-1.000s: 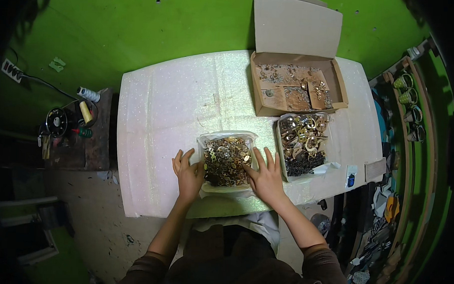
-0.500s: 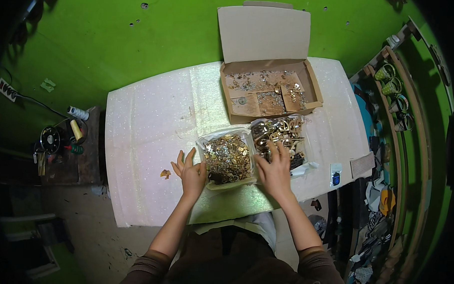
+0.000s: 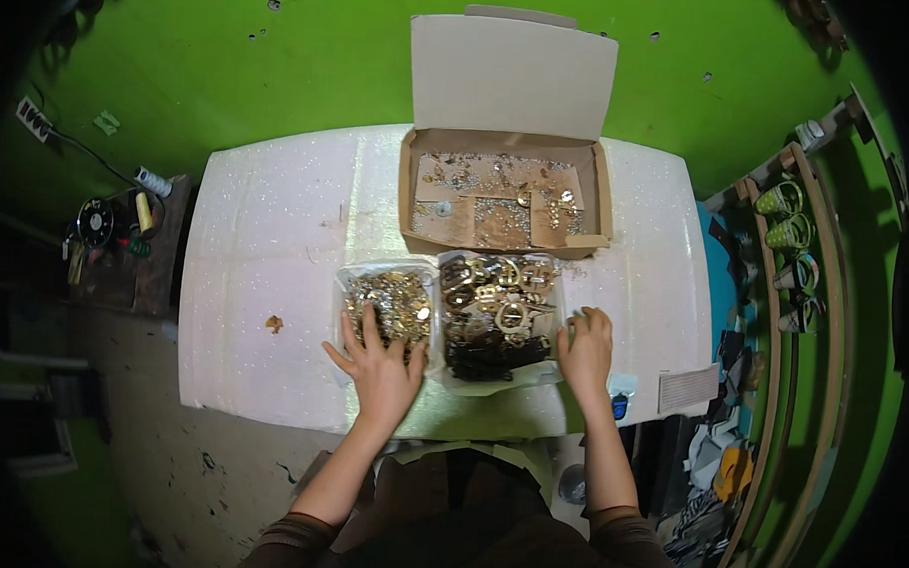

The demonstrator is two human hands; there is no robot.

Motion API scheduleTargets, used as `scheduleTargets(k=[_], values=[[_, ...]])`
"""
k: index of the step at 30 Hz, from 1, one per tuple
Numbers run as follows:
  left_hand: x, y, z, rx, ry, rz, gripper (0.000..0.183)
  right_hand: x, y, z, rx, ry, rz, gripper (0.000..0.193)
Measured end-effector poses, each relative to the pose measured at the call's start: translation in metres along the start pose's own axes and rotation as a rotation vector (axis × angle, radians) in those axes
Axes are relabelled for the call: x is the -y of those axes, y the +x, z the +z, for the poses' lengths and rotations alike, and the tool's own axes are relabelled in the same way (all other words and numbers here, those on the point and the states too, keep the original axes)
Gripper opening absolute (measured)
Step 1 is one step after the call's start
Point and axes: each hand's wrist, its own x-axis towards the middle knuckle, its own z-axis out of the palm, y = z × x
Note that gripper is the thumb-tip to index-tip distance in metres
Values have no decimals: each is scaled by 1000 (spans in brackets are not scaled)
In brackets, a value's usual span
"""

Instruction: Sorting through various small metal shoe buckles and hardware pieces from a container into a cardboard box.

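Note:
Two light plastic-lined trays sit side by side near the table's front edge. The left tray (image 3: 342, 280) is heaped with small gold and silver metal pieces. Gold and dark buckles (image 3: 511, 318) fill the right tray (image 3: 552, 287), with a cluster of dark pieces (image 3: 497, 359) at its near end. My left hand (image 3: 381, 377) lies over the near part of the left tray, fingers spread onto the metal pieces. My right hand (image 3: 586, 351) is at the right tray's right edge, thumb and fingers apart; whether it touches the rim I cannot tell.
Behind the trays stands an open cardboard box (image 3: 405, 197) with small shiny bits inside. A brown scrap (image 3: 274, 324) lies at left, a grey card (image 3: 688, 388) and a small blue-black item (image 3: 619, 405) at right. Thread spools (image 3: 154, 181) and a wooden rack (image 3: 766, 395) flank the table.
My left hand has moved from beside the left tray onto its contents. My right hand has left the buckles for the right tray's outer side. The whole view has shifted and turned slightly.

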Motion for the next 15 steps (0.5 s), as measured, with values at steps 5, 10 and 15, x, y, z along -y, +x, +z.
scheduleTargets(k=[5, 10, 15], values=[[-45, -9, 28, -57, 94, -12, 27, -32, 2, 6, 16, 220, -181, 15], [-58, -8, 42, -160, 208, -82, 21, -33, -8, 11, 85, 248, -225, 10], [-58, -5, 50, -215, 309, -93, 15, -25, -12, 1, 125, 214, -407, 14]])
